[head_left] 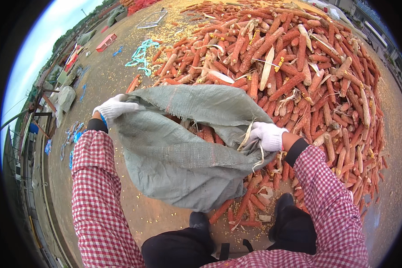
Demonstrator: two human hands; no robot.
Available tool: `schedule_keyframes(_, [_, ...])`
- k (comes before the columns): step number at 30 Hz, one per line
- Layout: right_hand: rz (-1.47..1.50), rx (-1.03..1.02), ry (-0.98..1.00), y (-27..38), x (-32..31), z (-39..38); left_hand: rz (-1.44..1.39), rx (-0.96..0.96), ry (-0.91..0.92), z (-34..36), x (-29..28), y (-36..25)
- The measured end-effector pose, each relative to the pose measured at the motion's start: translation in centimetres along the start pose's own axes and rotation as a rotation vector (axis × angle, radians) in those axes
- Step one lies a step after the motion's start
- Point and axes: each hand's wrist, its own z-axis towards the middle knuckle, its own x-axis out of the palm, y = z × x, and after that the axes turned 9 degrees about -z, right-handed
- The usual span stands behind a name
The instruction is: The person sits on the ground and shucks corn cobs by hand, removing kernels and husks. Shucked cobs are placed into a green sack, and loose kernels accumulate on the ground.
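A grey-green woven sack hangs in front of me, its mouth gaping between my two gloved hands. My left hand, in a white work glove, is closed on the sack's rim at the left. The rim's right end is gripped by my right hand, also gloved in white, with strips of dry husk beside its fingers. Several red corn cobs show inside the opening; the rest of the contents is hidden by the cloth. Behind the sack and to its right rises a large heap of shelled corn cobs.
Loose cobs and husks lie between my boots. Yellow kernels are scattered over the concrete ground. Turquoise strapping lies left of the heap, with a metal frame farther off. Pale sacks stand near the left edge.
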Motion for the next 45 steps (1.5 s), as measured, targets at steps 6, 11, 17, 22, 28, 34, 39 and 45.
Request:
schedule_keyframes(6, [0.350, -0.094, -0.204, 0.4, -4.4, -0.5, 0.794, 0.225, -0.370, -6.5, 0.0, -11.7])
schedule_keyframes(11, [0.116, 0.365, -0.469, -1.7, -2.2, 2.0, 0.183, 0.123, 0.555, -6.0, 7.9, -15.3])
schedule_keyframes(17, [-0.149, -0.096, -0.458, 5.1, -2.4, -0.1, 0.198, 0.358, -0.064, 3.2, 15.0, -7.4])
schedule_keyframes(22, [0.523, -0.121, -0.551, -1.4, -0.8, -5.0, 0.574, 0.398, 0.127, -1.2, 16.9, -13.2])
schedule_keyframes(28, [1.122, 0.713, -1.318, -12.0, 3.9, -21.4, 0.258, 0.808, -0.353, -11.3, 14.3, -19.2])
schedule_keyframes(34, [0.338, 1.444, -0.983, -5.7, 27.7, -36.3, -0.054, 0.550, 0.614, -19.9, 28.3, -18.8])
schedule_keyframes(39, [0.126, 1.047, -0.899, 0.0, 26.8, -32.7, 0.343, 0.641, 1.072, -24.2, 39.4, -13.9])
schedule_keyframes(45, [0.159, 1.159, -0.820, -11.0, 19.3, -25.1, 0.184, 0.535, 1.050, -28.4, 45.1, -10.6])
